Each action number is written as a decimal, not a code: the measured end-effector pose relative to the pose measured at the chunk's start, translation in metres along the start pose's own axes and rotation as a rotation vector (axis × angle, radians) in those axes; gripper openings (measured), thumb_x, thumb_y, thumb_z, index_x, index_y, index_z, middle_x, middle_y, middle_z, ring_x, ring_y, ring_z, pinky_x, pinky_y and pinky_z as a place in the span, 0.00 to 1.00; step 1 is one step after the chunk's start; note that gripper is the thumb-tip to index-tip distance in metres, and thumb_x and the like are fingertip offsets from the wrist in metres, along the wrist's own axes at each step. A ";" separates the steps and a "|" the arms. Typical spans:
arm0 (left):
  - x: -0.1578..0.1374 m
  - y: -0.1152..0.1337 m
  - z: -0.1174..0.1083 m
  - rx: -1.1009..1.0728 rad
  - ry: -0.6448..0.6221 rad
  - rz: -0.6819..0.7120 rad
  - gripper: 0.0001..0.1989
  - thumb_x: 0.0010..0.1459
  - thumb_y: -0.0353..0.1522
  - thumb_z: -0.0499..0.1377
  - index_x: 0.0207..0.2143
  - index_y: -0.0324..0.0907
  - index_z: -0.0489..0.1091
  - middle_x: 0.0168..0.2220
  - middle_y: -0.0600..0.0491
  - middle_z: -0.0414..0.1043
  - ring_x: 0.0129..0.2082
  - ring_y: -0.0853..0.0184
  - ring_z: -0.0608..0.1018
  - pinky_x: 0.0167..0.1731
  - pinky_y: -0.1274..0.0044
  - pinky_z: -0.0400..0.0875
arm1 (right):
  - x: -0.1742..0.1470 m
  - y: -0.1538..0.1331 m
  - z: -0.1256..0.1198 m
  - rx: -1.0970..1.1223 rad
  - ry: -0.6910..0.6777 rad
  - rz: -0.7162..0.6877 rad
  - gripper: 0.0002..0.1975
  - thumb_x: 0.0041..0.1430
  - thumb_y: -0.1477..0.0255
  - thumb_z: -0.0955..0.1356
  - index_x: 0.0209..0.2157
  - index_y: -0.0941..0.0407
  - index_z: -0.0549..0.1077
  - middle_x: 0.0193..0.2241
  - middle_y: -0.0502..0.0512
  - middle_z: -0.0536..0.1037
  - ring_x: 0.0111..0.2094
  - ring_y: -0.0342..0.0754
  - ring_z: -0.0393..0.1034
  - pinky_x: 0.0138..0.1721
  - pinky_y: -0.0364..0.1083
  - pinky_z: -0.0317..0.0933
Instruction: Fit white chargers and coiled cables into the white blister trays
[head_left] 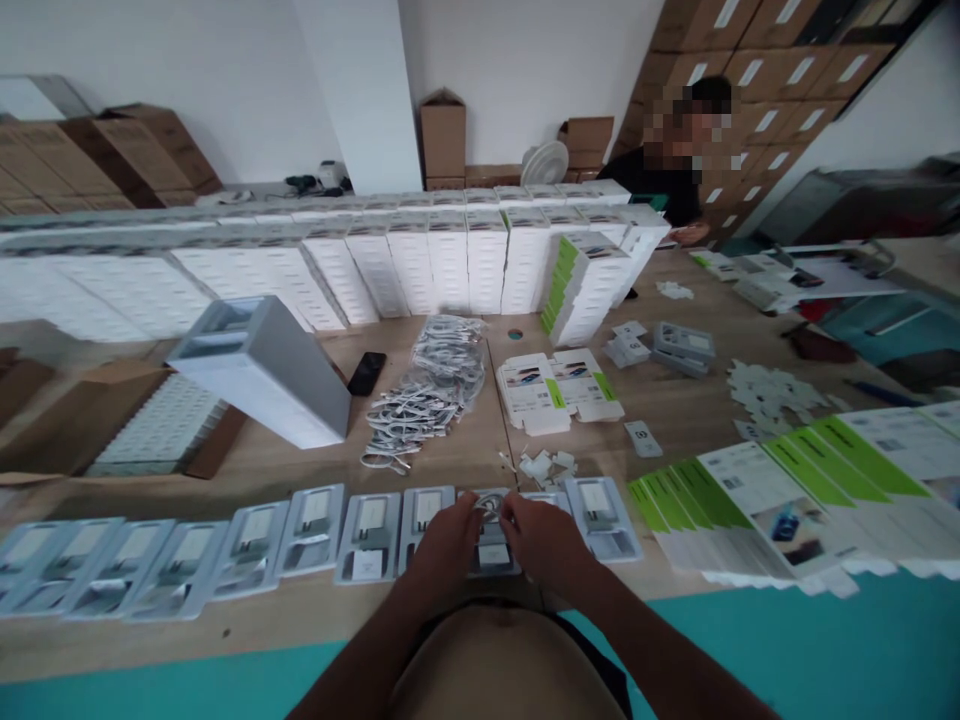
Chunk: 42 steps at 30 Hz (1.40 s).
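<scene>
We have both hands over one tray [491, 545] in the row at the table's near edge. Our left hand [448, 545] and right hand [546, 540] pinch a coiled cable [487, 506] between their fingertips, just above that tray. Beyond lies a pile of cables [431, 390], then flat cartons [555, 385], then a wall of white boxes [420, 260]. A person [671, 165] sits at the far right.

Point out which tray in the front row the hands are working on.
The tray under both hands, second from the row's right end. It alone is partly covered by fingers, with a coiled cable over it; the others lie untouched.
</scene>
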<state>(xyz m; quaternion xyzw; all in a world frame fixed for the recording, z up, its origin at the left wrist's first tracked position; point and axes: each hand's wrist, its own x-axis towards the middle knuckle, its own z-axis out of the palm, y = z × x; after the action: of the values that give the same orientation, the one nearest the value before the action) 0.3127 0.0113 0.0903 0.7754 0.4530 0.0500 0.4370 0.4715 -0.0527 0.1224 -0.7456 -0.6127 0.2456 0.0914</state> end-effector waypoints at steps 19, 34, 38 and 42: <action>-0.002 -0.017 0.011 -0.559 -0.255 -0.043 0.05 0.58 0.35 0.51 0.33 0.43 0.60 0.24 0.60 0.60 0.24 0.71 0.63 0.25 0.79 0.57 | 0.011 0.021 0.055 1.006 0.037 0.144 0.11 0.57 0.62 0.65 0.31 0.56 0.68 0.22 0.49 0.75 0.21 0.45 0.70 0.24 0.43 0.61; 0.013 0.024 0.054 0.065 -0.474 0.309 0.13 0.64 0.40 0.50 0.46 0.44 0.64 0.42 0.50 0.73 0.41 0.63 0.74 0.41 0.74 0.64 | -0.064 0.114 0.023 0.463 0.161 -0.051 0.06 0.58 0.70 0.69 0.38 0.52 0.77 0.34 0.50 0.78 0.38 0.47 0.71 0.42 0.45 0.63; 0.045 0.054 0.098 0.082 -0.369 0.379 0.26 0.60 0.38 0.55 0.59 0.43 0.58 0.54 0.45 0.67 0.51 0.60 0.72 0.50 0.71 0.65 | -0.085 0.179 0.018 0.542 0.422 0.239 0.10 0.60 0.65 0.66 0.39 0.55 0.74 0.35 0.53 0.79 0.28 0.46 0.70 0.33 0.45 0.64; 0.071 0.064 0.158 0.414 -0.308 0.517 0.30 0.57 0.33 0.57 0.62 0.39 0.56 0.63 0.41 0.58 0.61 0.53 0.61 0.58 0.63 0.58 | -0.084 0.224 0.028 0.457 0.558 0.285 0.12 0.62 0.64 0.64 0.39 0.56 0.72 0.35 0.57 0.78 0.30 0.48 0.71 0.34 0.47 0.64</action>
<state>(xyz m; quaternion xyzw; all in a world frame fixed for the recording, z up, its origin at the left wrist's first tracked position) 0.4710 -0.0489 0.0175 0.9348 0.1712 -0.0514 0.3069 0.6415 -0.1896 0.0216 -0.8218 -0.3841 0.1735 0.3833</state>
